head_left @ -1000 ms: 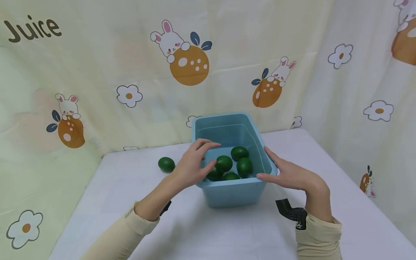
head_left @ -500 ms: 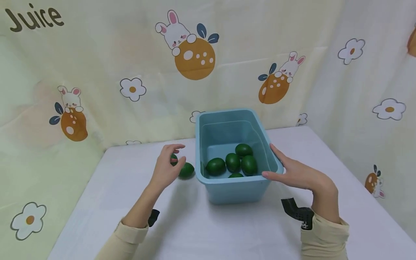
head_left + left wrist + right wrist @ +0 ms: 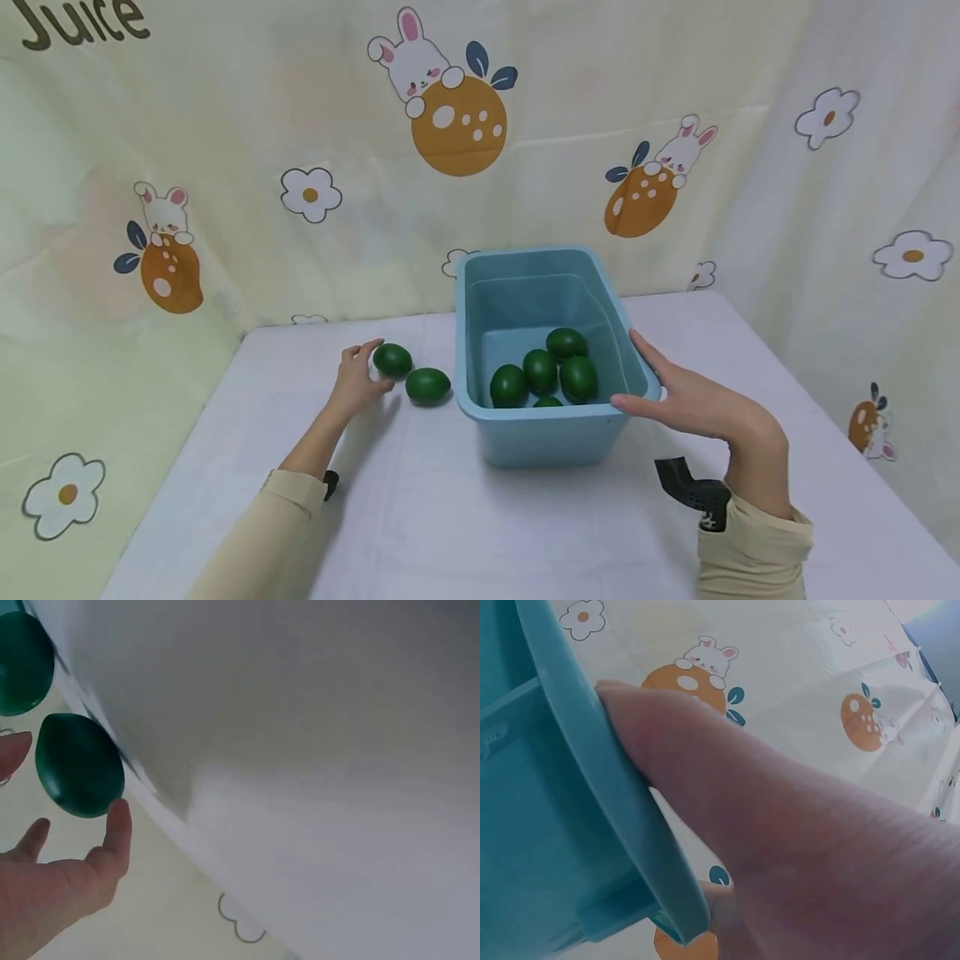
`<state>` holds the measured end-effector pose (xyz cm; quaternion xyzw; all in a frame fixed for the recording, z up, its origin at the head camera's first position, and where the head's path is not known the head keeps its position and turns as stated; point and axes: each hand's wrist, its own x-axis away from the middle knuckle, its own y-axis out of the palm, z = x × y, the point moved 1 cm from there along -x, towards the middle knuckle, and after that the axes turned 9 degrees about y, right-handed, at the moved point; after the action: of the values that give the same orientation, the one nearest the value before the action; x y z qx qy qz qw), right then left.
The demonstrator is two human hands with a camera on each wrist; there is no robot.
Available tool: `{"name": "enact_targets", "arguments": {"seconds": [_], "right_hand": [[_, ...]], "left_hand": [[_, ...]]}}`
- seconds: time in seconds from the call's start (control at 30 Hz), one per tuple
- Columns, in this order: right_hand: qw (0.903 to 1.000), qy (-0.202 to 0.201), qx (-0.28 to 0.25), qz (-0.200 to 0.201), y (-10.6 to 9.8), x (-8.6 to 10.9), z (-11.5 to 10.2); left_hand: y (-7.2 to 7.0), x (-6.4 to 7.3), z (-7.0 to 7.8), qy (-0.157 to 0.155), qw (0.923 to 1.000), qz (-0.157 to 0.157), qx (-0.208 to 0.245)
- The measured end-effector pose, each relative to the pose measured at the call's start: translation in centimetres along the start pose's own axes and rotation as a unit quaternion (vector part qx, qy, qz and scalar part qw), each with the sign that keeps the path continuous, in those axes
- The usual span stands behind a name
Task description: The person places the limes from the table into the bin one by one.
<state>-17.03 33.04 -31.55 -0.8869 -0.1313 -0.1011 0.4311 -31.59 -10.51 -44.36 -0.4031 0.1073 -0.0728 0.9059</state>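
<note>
The back green fruit [image 3: 392, 360] lies on the white tabletop [image 3: 420, 517], left of the bin, between the spread thumb and fingers of the left hand [image 3: 357, 383]. That grip is wide, with the thumb on the near side and the fingers on the far side; in the left wrist view 1 fingertip meets the fruit's edge or nearly so, and contact cannot be told for certain. The front green fruit [image 3: 428, 387] sits just beside it, nearer the bin and a little closer to the person.

The blue bin [image 3: 551, 437] stands upright to the right of these 2 fruits. Inside are 5 more green fruits [image 3: 578, 379], grouped toward its near end; 1 is mostly hidden behind the front rim. The right hand [image 3: 690, 404] holds the bin's near right corner, thumb on the front rim and fingers along the right side.

Both arms wear beige sleeves [image 3: 753, 550], and a black strap [image 3: 693, 493] shows at the right wrist. Behind the table hangs a pale curtain [image 3: 540, 200] printed with rabbits, orange fruits and white flowers.
</note>
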Motion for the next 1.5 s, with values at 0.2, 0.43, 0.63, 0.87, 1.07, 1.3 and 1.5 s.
{"name": "enact_targets", "arguments": {"seconds": [0.2, 0.43, 0.63, 0.87, 1.07, 1.3, 1.5], "right_hand": [[1.0, 0.001, -0.002, 0.003, -0.1, 0.1, 0.1], [0.9999, -0.009, -0.009, -0.001, 0.0, 0.1, 0.0], [0.9998, -0.014, -0.015, -0.002, 0.0, 0.1, -0.2], [0.9999, -0.013, -0.01, -0.002, 0.0, 0.1, -0.2], [0.9999, -0.015, -0.008, -0.003, 0.0, -0.1, 0.0], [0.9999, -0.014, -0.008, -0.004, 0.2, -0.3, -0.1], [0.9999, -0.011, 0.004, 0.006, 0.0, -0.2, -0.1]], "left_hand": [[0.2, -1.9, 1.1, 0.021, 0.9959, -0.061, -0.063], [1.0, -3.1, 1.8, 0.036, 0.989, -0.092, -0.111], [1.5, -3.3, 1.1, 0.022, 0.9914, -0.07, -0.108], [1.4, -2.8, 0.3, 0.032, 0.9952, -0.036, -0.086], [0.7, -1.6, -0.5, 0.031, 0.996, -0.028, -0.079], [-0.9, 0.3, -0.6, 0.02, 0.9989, -0.017, -0.039], [-2.2, 2.2, 0.7, 0.033, 0.9994, -0.005, -0.01]]}}
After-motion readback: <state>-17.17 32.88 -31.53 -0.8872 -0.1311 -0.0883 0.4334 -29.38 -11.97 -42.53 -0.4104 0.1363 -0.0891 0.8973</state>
